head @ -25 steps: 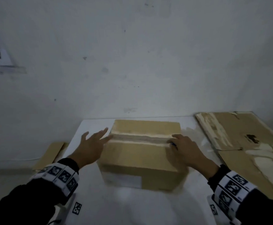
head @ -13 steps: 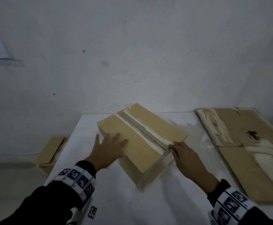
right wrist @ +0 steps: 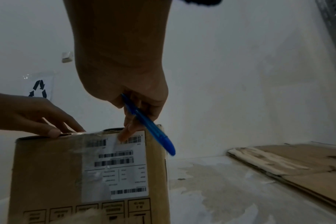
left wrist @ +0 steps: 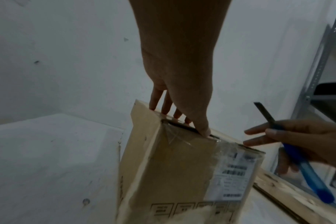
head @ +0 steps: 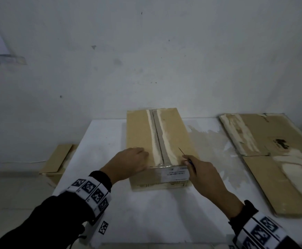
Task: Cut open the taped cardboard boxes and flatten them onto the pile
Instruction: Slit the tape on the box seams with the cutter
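A brown cardboard box stands on the white table, its long side running away from me. A taped seam runs down the middle of its top. A white shipping label covers its near face. My left hand rests on the top's near left corner, fingers laid flat and thumb at the near top edge. My right hand grips a blue utility knife at the near right corner. Its blade is out and points up and away, off the box. One right fingertip touches the label.
A pile of flattened cardboard lies on the table's right side. Another cardboard box sits on the floor to the left. A metal shelf stands at the far right. The white wall is close behind the table.
The box has been turned from crosswise, through a diagonal, to lengthwise. My left hand shifted to the near left corner. My right hand now sits at the near right corner with the blade showing.
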`<state>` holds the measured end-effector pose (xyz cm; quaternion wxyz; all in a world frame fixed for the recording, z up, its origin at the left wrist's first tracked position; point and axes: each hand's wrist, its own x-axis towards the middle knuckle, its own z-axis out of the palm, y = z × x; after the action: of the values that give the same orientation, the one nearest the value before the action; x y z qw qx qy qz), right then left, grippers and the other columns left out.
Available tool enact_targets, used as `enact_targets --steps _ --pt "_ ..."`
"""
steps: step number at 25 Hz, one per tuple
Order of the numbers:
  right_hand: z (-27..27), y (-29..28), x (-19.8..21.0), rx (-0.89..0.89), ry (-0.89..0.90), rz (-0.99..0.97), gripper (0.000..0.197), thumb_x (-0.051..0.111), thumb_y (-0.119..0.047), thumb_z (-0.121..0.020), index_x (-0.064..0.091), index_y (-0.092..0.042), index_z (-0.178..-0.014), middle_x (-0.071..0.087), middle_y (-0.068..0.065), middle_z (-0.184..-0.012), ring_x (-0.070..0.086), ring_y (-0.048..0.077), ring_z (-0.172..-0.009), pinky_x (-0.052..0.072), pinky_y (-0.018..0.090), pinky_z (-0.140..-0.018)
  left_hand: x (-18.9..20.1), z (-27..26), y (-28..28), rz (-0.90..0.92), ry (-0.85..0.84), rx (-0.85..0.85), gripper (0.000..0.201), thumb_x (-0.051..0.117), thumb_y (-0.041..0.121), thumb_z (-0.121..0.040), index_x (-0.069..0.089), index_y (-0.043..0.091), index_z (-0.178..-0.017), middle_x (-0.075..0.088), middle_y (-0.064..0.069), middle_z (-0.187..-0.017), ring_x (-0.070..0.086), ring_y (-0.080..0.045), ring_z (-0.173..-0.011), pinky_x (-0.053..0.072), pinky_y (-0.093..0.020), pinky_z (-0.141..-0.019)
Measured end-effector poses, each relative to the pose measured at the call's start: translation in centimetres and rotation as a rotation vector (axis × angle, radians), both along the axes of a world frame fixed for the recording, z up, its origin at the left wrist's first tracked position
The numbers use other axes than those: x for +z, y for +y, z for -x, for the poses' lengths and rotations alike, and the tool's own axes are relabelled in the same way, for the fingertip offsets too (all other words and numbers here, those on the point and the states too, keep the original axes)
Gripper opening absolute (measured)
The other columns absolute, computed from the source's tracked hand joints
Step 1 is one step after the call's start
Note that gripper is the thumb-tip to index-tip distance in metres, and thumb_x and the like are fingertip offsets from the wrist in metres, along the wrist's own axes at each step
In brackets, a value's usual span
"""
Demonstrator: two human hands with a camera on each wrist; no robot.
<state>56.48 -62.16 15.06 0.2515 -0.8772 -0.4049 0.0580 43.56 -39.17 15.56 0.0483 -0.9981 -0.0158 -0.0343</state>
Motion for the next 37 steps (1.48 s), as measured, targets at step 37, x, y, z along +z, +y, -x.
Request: enact_targets --steps 37 --pt "4.2 5.4 -1.7 -0.185 -0.254 0.254 0.032 0.023 -0.032 -0.102 0.03 -0.028 -0.133 0.042 -0.007 -0.057 0.036 0.009 -0.042 0.027 0.023 -0.04 -3.0 -1.6 -0.3 -0.262 -0.147 -0.176 0.055 0.024 0.03 -0.097 0.064 -0.007 -0.106 0.066 -0.03 -0.095 0.067 -0.041 -0.074 0.054 -0.039 -0.044"
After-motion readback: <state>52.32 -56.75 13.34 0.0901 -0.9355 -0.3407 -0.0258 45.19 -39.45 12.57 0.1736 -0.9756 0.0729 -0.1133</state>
